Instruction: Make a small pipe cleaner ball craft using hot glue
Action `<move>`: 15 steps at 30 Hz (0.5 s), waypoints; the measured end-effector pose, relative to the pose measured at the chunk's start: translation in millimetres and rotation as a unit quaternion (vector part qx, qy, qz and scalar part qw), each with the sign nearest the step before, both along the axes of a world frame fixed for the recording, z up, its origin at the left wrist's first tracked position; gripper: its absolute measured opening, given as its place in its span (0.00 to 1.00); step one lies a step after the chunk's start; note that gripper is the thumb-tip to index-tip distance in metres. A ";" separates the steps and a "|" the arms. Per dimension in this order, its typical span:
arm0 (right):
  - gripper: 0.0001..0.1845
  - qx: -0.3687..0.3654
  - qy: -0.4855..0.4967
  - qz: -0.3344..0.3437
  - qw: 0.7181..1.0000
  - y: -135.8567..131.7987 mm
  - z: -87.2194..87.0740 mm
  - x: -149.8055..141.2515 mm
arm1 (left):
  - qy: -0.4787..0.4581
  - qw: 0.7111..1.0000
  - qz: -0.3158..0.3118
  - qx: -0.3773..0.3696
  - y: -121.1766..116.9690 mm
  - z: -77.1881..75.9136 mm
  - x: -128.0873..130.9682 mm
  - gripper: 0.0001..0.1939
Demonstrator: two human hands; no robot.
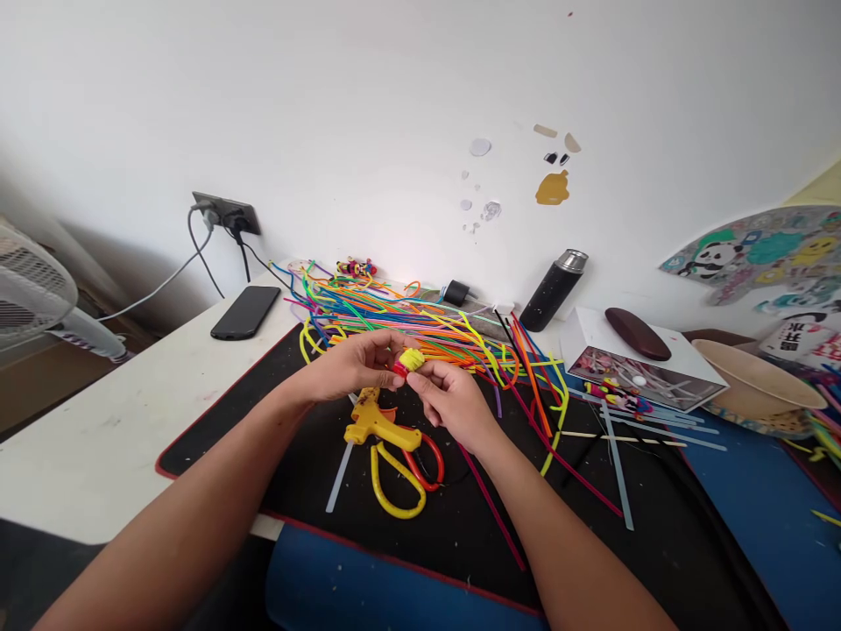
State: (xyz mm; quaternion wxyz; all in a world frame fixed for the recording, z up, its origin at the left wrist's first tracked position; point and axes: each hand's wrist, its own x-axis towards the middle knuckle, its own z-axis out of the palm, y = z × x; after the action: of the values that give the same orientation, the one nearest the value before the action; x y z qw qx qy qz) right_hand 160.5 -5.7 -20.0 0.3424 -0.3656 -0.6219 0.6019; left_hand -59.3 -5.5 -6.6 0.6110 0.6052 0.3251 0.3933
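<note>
Between my two hands is a small figure piece [412, 359] of yellow and red pipe cleaner. My left hand [355, 366] pinches its red lower side between thumb and fingers. From the right, the thumb and fingertips of my right hand [460, 405] close on the same piece. Just below them a yellow glue gun [387, 429] lies on the black mat [302, 464], a translucent glue stick [340, 478] poking from its rear. Scissors with one yellow and one red handle [399, 513] lie partly under the gun; their blades are hidden. Behind my hands spreads a pile of coloured pipe cleaners [394, 324].
A phone [245, 312] lies on the white table at left, near a fan [39, 289]. A black flask [555, 289] leans on the wall. At right are a white box [689, 359] with a dark case [637, 333] on top, a bowl [762, 372] and loose glue sticks [618, 473].
</note>
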 end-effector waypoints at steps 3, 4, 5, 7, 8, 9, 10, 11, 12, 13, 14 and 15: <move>0.22 0.001 0.001 -0.007 1.000 1.6 -0.8 0.2 | -0.007 1.000 0.006 0.003 0.2 -1.1 1.8 0.22; 0.22 0.000 0.001 -0.009 1.000 2.1 -1.1 0.4 | -0.009 1.000 0.009 0.005 0.3 -1.1 2.1 0.22; 0.22 -0.001 0.001 -0.011 1.000 2.6 -1.3 0.7 | -0.010 1.000 0.013 0.006 0.3 -1.0 2.3 0.22; 0.22 -0.002 0.004 -0.014 1.000 3.2 -1.5 1.5 | -0.010 1.000 0.019 0.007 0.2 -0.2 2.5 0.22; 0.23 -0.002 0.005 -0.015 1.000 3.4 -1.4 1.8 | -0.009 1.000 0.022 0.007 0.2 0.3 2.6 0.22; 0.23 -0.002 0.007 -0.016 1.000 3.5 -1.2 2.1 | -0.007 1.000 0.025 0.007 0.1 0.9 2.6 0.22; 0.23 -0.002 0.009 -0.018 1.000 3.4 -0.9 2.4 | -0.004 1.000 0.028 0.008 0.0 1.4 2.6 0.21; 0.23 -0.001 0.011 -0.020 1.000 3.3 -0.6 2.6 | 0.000 0.999 0.030 0.010 0.0 1.8 2.6 0.21; 0.23 -0.001 0.013 -0.022 1.000 3.1 -0.3 2.8 | 0.005 0.999 0.033 0.011 0.1 1.9 2.6 0.20; 0.22 0.001 0.014 -0.024 1.000 2.9 -0.1 2.9 | 0.009 0.999 0.035 0.012 0.2 1.7 2.6 0.20; 0.22 0.002 0.014 -0.024 1.000 2.5 0.1 3.0 | 0.010 0.999 0.038 0.013 0.4 1.3 2.6 0.20; 0.22 0.003 0.014 -0.025 1.000 2.2 0.2 3.0 | 0.009 0.999 0.040 0.012 0.7 0.7 2.5 0.20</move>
State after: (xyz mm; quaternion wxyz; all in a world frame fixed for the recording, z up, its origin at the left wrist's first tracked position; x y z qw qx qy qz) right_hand 163.4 -3.5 -19.8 0.3667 -0.3717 -0.6096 0.5964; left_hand -56.8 -4.8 -5.9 0.5846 0.6024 0.3500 0.4157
